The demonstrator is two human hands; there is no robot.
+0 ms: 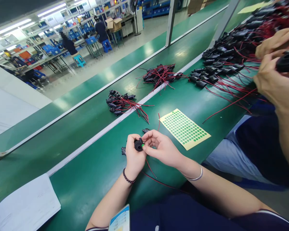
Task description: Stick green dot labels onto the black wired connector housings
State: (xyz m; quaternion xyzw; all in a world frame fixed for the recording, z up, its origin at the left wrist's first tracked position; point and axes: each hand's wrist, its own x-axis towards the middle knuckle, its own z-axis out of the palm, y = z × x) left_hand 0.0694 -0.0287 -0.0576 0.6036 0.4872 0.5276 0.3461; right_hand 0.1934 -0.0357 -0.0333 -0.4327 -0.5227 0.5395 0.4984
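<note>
The fingers (130,138) of the left hand (134,157) are curled closed around a black round part (138,145), held just above the green surface (91,173). The right hand (163,148) pinches thumb and forefinger against the part's edge, where a green dot (143,145) shows. A red wire (151,169) trails from the part toward the body. Near the right hand lies a yellow sticker sheet (185,128) of green dots. Beyond, a wired bundle (121,103) rests on the conveyor belt (69,128). At far right, a co-worker's hands (274,80) hold a second black part (287,61).
</note>
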